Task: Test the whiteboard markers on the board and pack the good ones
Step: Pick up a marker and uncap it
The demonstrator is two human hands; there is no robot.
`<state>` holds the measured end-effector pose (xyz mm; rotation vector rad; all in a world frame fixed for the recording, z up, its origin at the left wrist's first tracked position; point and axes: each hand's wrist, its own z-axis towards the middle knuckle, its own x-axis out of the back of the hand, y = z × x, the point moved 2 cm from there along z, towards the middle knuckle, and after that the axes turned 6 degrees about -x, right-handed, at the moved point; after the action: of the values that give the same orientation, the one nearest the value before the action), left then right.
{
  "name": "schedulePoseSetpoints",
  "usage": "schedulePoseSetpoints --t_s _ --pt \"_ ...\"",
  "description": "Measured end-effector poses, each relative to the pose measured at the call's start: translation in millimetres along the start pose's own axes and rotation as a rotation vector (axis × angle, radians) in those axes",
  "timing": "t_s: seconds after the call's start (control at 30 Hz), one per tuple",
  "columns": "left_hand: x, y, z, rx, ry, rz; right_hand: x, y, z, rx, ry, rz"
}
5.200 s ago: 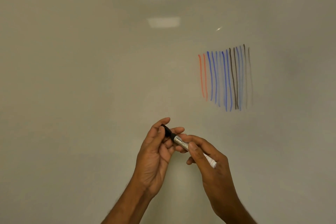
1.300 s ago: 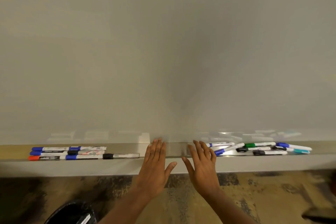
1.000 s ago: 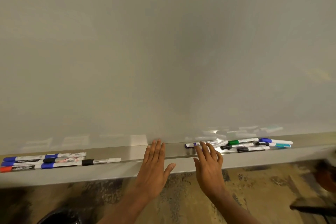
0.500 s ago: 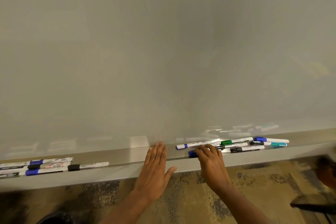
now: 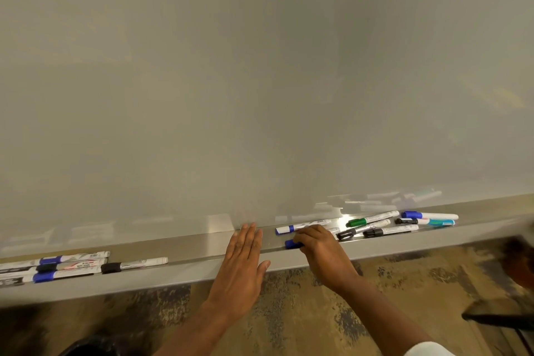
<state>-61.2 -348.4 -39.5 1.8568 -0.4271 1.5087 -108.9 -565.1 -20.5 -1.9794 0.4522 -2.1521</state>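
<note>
Left hand pose: The left hand (image 5: 242,266) is lying flat with its fingers straight and together and its thumb spreading toward the other hand. It is holding nothing. Its fingertips are reaching across the tray (image 5: 187,248) to the foot of the whiteboard (image 5: 260,81), and its palm is overhanging the tray's front lip.
Right hand pose: The right hand (image 5: 320,248) is sitting just beside the left hand, knuckles up. Its fingers are curling down over a blue-capped marker (image 5: 291,244) lying on the tray, and the forearm is angling in from the lower right.
Task marker: Its blue cap is poking out past the right fingertips, into the gap between the two hands.
Hidden: The marker's barrel is lying under the right hand, and the thumb is not showing. A white sleeve (image 5: 427,350) is being cut off by the bottom edge.
Beyond the right fingertips: A blue-banded marker (image 5: 303,226) is lying just behind them, against the board.
Right of the right hand: Loose markers (image 5: 375,228) with green, black, blue and teal caps are lying close together, some crossing.
Left of the left hand: A row of markers (image 5: 72,264) is lying well apart from it, running off the frame edge.
Edges: The front lip is running under both wrists, with patterned floor (image 5: 289,312) showing below.
Hard to make out: A dark shape (image 5: 497,318) to the right of the right forearm is blurring too much to identify.
</note>
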Motion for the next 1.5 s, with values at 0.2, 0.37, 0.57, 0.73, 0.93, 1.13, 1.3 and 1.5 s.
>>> schedulePoseSetpoints --t_s 0.2,0.37,0.57,0.73,0.93,1.13,1.3,1.5 --pt "7 -2 -3 -0.016 -0.021 -0.026 -8 -11 -2 -0.031 0.002 0.031" --pt "18 1 -3 0.019 -0.071 -0.055 -5 -4 -4 -0.105 -0.001 0.024" --pt "22 2 -4 0.017 -0.063 -0.061 -9 -7 2 -0.083 -0.041 0.021" --pt "25 0 -6 0.009 -0.045 -0.078 -13 -16 4 -0.06 -0.064 0.008" --pt "30 -1 -8 0.004 -0.019 -0.11 -20 -25 5 0.016 -0.039 -0.098" --pt "40 -1 -11 0.002 0.076 -0.243 -11 -40 9 0.097 0.081 -0.042" --pt "81 11 -10 0.117 0.214 -0.685 22 -69 19 0.048 0.241 0.203" --pt "163 31 -9 0.179 0.342 -1.154 89 -123 30 -0.007 0.212 0.687"
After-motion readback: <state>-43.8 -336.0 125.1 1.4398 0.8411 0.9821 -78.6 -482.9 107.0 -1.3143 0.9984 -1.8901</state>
